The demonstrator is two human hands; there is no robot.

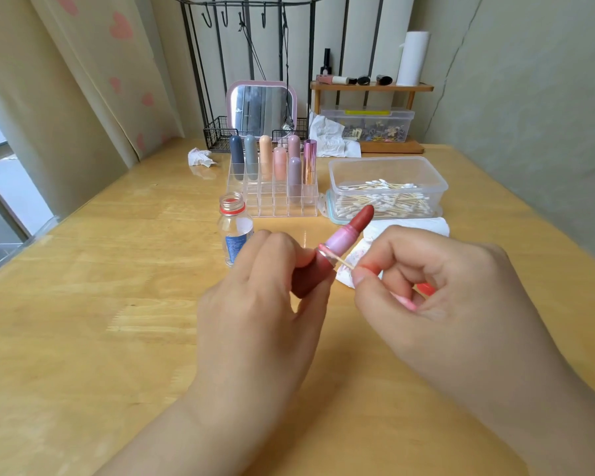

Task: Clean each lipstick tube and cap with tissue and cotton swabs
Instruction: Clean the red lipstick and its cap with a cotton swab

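The left hand (258, 300) holds an open lipstick tube (327, 255) above the desk (117, 338), fingers curled round its base. The right hand (437, 290) pinches a cotton swab (345, 263), its tip touching the tube's rim.

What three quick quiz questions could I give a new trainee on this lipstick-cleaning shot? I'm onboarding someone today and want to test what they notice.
1. True or false: the left hand grips the open lipstick.
2. What does the right hand pinch? A) a folded tissue B) a cotton swab C) a bottle cap
3. How many capped lipsticks stand in the clear organizer?

Key:
1. True; the bullet is extended and no cap is on it.
2. B; its tip meets the tube's collar.
3. Seven.
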